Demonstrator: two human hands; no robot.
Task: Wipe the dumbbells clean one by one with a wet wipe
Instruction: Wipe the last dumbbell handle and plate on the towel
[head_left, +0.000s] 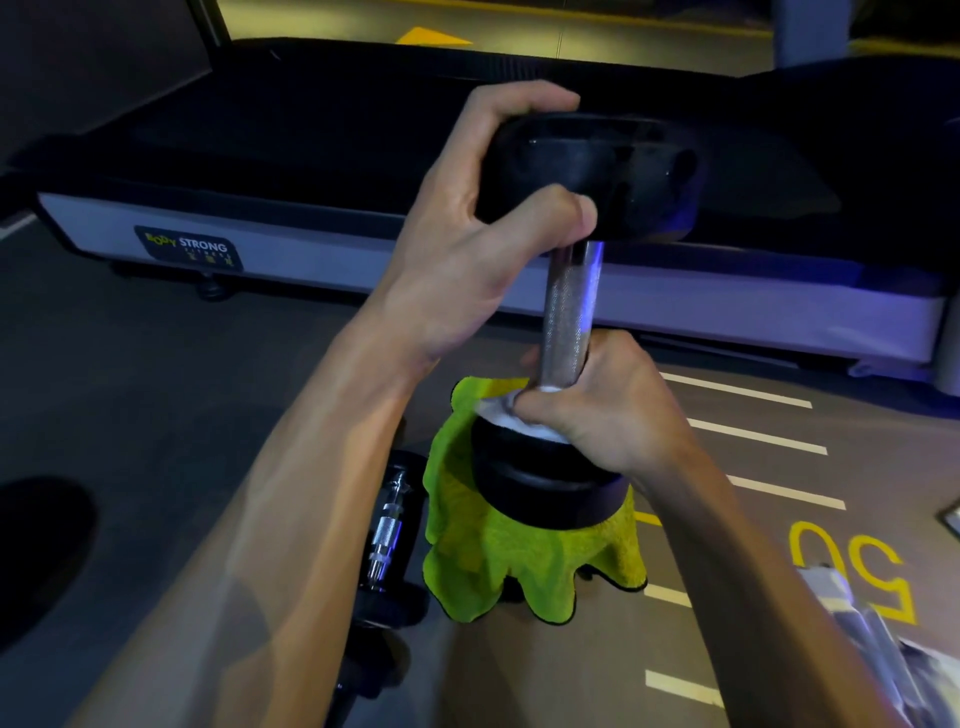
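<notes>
Fingers (540, 402) of the right hand (597, 410) pinch the wipe (498, 410) around the bar's base; above, the left hand (467, 228) clamps the upright dumbbell (571, 306)'s top. Mid-wipe now; next, likely up the bar.

Dumbbell (569, 306): black heads, silver handle with fine cross-hatched knurling, a blue-violet glint along its right edge.
Wipe (511, 413): white, bunched at the foot of the handle.
Towel (498, 566): bright yellow-green, dark edging on the hem.
Second dumbbell (387, 540): black ends, shiny chrome ringed bar.
Floor (156, 415): dull grey-brown; pale cream dashes (758, 436) and a yellow-outlined "50" (852, 566).
Treadmill (322, 171): black belt, light grey side rail tinged violet toward the right; dark label (188, 247) with yellow and white lettering.
Yellow patch (434, 37) on the far floor.
</notes>
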